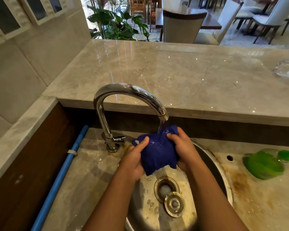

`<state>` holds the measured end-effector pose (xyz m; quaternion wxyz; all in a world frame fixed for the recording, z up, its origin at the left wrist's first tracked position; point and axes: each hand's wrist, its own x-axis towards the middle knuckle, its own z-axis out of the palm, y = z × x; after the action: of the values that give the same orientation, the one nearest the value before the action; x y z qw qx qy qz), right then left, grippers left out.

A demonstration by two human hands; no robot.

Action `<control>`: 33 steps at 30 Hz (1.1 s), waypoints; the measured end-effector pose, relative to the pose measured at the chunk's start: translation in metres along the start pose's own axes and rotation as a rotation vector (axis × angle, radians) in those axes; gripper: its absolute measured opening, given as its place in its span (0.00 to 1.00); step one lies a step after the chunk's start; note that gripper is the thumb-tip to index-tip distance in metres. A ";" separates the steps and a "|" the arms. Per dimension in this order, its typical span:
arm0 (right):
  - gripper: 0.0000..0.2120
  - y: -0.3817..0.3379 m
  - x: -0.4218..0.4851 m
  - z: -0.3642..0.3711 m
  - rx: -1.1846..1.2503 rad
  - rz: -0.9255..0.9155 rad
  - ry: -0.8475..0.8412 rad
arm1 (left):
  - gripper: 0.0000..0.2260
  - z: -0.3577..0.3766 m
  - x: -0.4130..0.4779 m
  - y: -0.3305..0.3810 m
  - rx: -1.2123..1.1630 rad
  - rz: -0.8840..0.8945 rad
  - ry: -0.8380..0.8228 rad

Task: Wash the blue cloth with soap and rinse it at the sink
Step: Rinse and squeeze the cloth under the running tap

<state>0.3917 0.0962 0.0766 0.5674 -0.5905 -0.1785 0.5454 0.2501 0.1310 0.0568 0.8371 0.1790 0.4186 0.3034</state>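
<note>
cloth (158,154) under tap (128,92), over sink (212,162)

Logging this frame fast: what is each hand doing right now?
Left hand: closed, gripping the blue cloth under the running faucet.
Right hand: closed, gripping the same cloth from the other side.
</note>
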 end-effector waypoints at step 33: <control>0.02 0.018 -0.005 0.017 -0.222 -0.360 0.151 | 0.21 0.013 0.013 -0.001 0.022 -0.209 0.175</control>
<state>0.3682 0.0953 0.0675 0.5987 -0.6473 -0.2970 0.3665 0.2668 0.1379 0.0558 0.8225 0.1164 0.5096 0.2242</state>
